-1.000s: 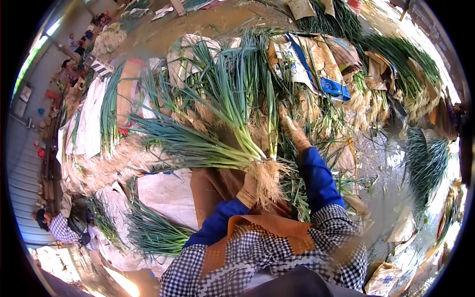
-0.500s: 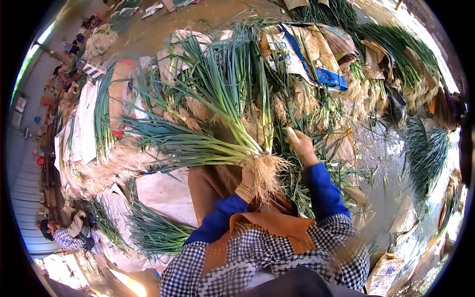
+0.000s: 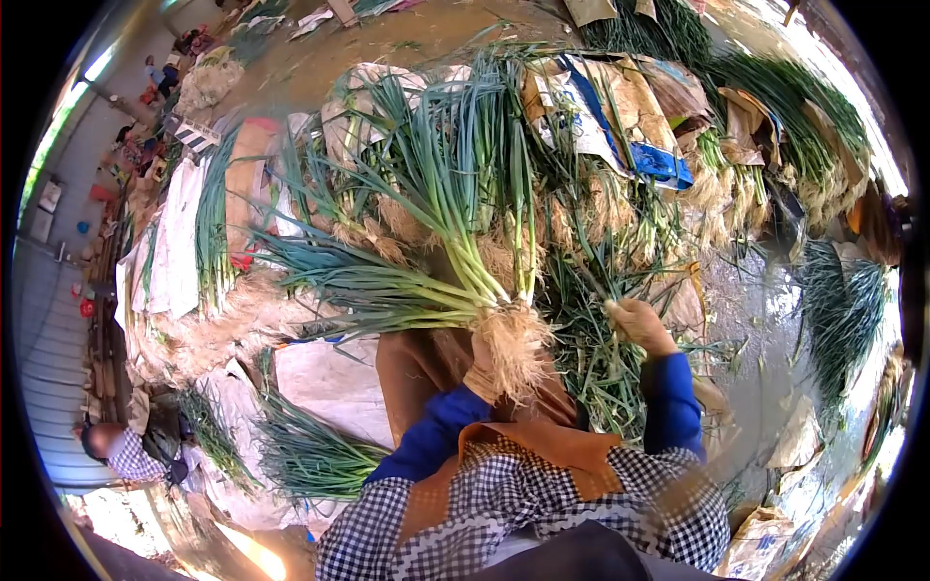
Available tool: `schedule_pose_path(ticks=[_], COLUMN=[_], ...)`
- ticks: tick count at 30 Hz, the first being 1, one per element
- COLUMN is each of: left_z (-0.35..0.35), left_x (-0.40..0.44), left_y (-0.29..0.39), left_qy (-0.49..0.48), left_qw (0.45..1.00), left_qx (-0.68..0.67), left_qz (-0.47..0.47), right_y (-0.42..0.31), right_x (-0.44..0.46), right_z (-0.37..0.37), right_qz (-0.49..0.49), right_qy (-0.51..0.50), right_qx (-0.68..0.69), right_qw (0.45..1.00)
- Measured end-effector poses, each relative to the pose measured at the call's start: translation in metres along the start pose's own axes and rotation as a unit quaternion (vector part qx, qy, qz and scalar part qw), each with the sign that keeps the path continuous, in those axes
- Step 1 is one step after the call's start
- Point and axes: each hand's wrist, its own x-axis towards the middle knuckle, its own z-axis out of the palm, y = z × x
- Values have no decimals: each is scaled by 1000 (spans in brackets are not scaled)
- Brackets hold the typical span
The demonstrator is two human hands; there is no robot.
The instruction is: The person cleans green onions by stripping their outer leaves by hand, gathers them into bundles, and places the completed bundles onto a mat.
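Green stalks point(image 3: 470, 271), shaggy tan roots point(image 3: 515, 351)

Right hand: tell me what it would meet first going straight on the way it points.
The right hand would probably meet the loose green leaves ahead of it first, though how far below it they lie is unclear.

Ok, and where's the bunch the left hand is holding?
In the head view, the bunch is near the middle, left of the right hand, with its pale roots against the left hand.
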Motion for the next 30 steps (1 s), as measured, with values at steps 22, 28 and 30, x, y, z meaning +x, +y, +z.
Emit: schedule_pose_path(ticks=[22,28,30], left_z=[13,7,2], left_x=[14,9,9], left_y=[-3,-4,-2], left_qy=[8,63,77], left_qw=[999,998,997], left_qx=[-25,-23,-12], left_qz=[-46,15,18], right_y=[-71,-117,-116], right_x=[65,121,121], right_z=[87,104,110], right_qz=[-109,-93,-125], right_qy=[-3,-26,7], right_qx=[500,569,526], right_qw=[859,817,841])
